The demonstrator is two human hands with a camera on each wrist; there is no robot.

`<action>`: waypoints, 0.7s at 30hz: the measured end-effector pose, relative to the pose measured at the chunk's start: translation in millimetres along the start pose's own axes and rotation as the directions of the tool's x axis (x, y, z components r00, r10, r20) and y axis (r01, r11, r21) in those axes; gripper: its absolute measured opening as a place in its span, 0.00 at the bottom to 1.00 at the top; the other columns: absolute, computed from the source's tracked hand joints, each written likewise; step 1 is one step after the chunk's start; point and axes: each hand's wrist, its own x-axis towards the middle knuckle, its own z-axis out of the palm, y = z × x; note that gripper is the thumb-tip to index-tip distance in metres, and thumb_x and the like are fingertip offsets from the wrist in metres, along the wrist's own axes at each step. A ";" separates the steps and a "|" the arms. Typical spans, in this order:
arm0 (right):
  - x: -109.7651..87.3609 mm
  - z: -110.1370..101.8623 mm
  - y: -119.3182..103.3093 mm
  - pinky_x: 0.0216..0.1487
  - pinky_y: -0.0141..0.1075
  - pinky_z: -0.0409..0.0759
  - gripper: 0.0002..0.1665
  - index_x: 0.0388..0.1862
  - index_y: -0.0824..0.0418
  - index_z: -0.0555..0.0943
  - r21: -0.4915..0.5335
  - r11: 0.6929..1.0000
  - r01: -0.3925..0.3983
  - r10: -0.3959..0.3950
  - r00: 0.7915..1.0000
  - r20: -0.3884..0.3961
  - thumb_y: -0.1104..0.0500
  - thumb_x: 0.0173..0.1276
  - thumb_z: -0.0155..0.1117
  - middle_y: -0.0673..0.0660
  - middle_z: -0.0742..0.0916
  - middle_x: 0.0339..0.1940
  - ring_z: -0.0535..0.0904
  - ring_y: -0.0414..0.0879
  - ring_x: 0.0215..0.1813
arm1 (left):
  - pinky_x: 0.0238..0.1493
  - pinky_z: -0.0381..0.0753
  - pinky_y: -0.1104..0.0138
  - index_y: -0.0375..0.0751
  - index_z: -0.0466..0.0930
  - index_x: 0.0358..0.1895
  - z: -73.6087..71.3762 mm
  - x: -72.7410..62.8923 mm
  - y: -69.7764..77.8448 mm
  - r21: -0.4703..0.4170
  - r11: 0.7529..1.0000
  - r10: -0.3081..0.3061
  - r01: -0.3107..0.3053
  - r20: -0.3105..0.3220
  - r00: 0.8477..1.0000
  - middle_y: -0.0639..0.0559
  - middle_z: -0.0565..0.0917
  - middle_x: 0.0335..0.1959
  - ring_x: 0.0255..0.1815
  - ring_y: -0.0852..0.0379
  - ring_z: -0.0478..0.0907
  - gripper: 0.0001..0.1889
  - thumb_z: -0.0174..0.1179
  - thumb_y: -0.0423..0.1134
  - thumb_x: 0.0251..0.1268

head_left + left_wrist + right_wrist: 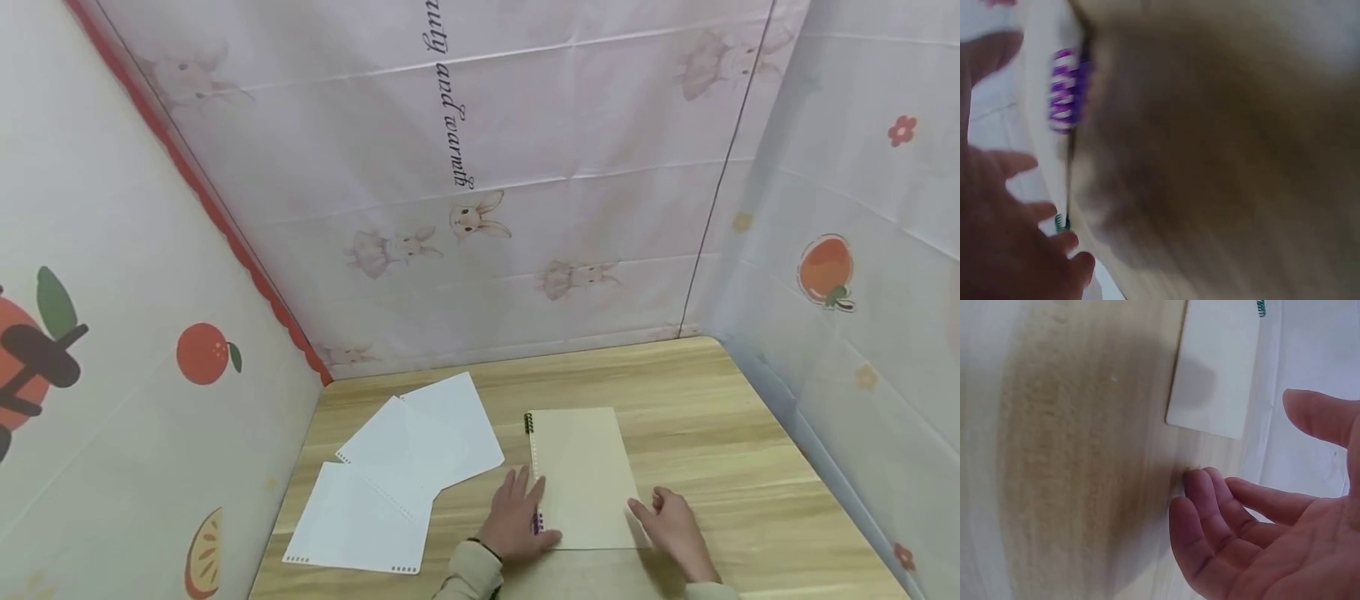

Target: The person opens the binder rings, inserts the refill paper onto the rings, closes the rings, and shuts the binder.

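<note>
A cream pad of sheets [585,475], like a loose-ring notebook, lies flat on the table. Along its left edge sit a dark green coil [529,423] at the far end and a purple coil [1063,94] at the near end. My left hand [517,521], fingers spread, rests by that edge around the purple coil; whether it presses the pad, I cannot tell. Close to the near right corner, my right hand [671,529] hovers with loosely bent fingers [1194,540] and nothing in them. A gap shows between those fingers and the pad in the right wrist view.
Three white punched sheets [367,521] overlap in a fan on the left of the wooden table [750,467]. Printed fabric walls [525,317] stand behind and at both sides.
</note>
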 end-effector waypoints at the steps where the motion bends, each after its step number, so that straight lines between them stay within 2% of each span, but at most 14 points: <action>1: -0.1 0.7 -0.4 0.65 0.65 0.76 0.44 0.66 0.87 0.67 -0.003 1.000 0.000 0.000 1.000 -0.005 0.47 0.74 0.63 0.80 0.82 0.58 0.77 0.77 0.63 | 0.78 0.62 0.39 0.45 0.60 0.81 2.1 -2.0 -0.6 0.022 1.000 0.014 -0.015 0.036 0.999 0.36 0.56 0.83 0.83 0.32 0.54 0.51 0.64 0.70 0.61; 3: -0.4 2.7 -1.5 0.62 0.64 0.78 0.43 0.65 0.86 0.68 -0.007 1.000 0.000 0.000 1.000 -0.017 0.47 0.73 0.64 0.79 0.82 0.57 0.80 0.74 0.60 | 0.80 0.58 0.38 0.48 0.57 0.82 6.4 -5.1 -1.6 0.020 1.000 0.019 -0.021 0.092 0.996 0.40 0.53 0.86 0.85 0.34 0.49 0.54 0.64 0.73 0.58; 6: -1.3 7.6 -3.8 0.48 0.52 0.84 0.36 0.58 0.82 0.75 0.009 1.000 -0.013 0.013 0.999 -0.033 0.48 0.72 0.65 0.72 0.85 0.45 0.83 0.62 0.45 | 0.79 0.57 0.36 0.49 0.56 0.83 11.6 -7.6 -2.8 0.030 0.999 0.023 -0.026 0.104 0.994 0.42 0.52 0.86 0.86 0.35 0.49 0.56 0.64 0.75 0.56; 8: -2.3 11.6 -6.5 0.36 0.43 0.80 0.28 0.46 0.76 0.78 0.031 0.999 -0.029 0.030 0.999 -0.033 0.49 0.71 0.66 0.63 0.83 0.34 0.78 0.52 0.35 | 0.79 0.56 0.35 0.49 0.56 0.83 13.0 -9.2 -3.3 0.035 0.999 0.021 -0.025 0.095 0.995 0.42 0.52 0.86 0.86 0.34 0.49 0.56 0.65 0.74 0.56; 10: -3.2 15.5 -8.1 0.30 0.38 0.71 0.22 0.36 0.70 0.77 0.049 0.998 -0.044 0.046 0.998 -0.035 0.50 0.70 0.67 0.57 0.78 0.28 0.73 0.47 0.30 | 0.78 0.56 0.33 0.48 0.57 0.82 13.1 -10.8 -3.3 0.030 0.999 0.021 -0.024 0.088 0.996 0.42 0.53 0.86 0.86 0.34 0.49 0.55 0.65 0.73 0.56; 12: -4.1 18.0 -9.3 0.30 0.39 0.74 0.22 0.35 0.72 0.78 0.057 0.997 -0.048 0.050 0.998 -0.041 0.51 0.69 0.68 0.57 0.80 0.27 0.75 0.48 0.30 | 0.77 0.56 0.32 0.47 0.58 0.82 12.0 -12.4 -1.7 0.022 0.999 0.025 -0.027 0.083 0.996 0.41 0.54 0.86 0.85 0.33 0.49 0.54 0.66 0.72 0.56; 15: -5.0 20.6 -9.8 0.39 0.47 0.84 0.30 0.47 0.81 0.79 0.081 0.995 -0.050 0.052 0.998 -0.030 0.51 0.69 0.68 0.66 0.85 0.36 0.83 0.57 0.38 | 0.76 0.56 0.31 0.46 0.60 0.81 9.7 -14.4 2.3 0.010 1.000 0.024 -0.024 0.079 0.997 0.40 0.55 0.85 0.85 0.32 0.50 0.53 0.66 0.71 0.57; 17: -5.3 20.9 -9.1 0.48 0.53 0.86 0.36 0.56 0.84 0.76 0.088 0.995 -0.045 0.048 0.998 -0.032 0.50 0.69 0.69 0.72 0.87 0.43 0.85 0.62 0.45 | 0.75 0.58 0.30 0.45 0.62 0.80 7.7 -15.7 5.9 0.004 1.000 0.025 -0.025 0.066 0.998 0.39 0.57 0.84 0.84 0.31 0.51 0.52 0.67 0.69 0.57; 21: -4.6 18.6 -7.9 0.52 0.57 0.85 0.36 0.56 0.85 0.75 0.087 0.994 -0.063 0.067 0.997 -0.038 0.50 0.71 0.67 0.76 0.86 0.46 0.85 0.68 0.49 | 0.74 0.59 0.30 0.44 0.64 0.79 4.7 -17.8 12.2 -0.009 1.000 0.021 -0.021 0.046 0.999 0.39 0.60 0.83 0.83 0.31 0.54 0.51 0.68 0.68 0.57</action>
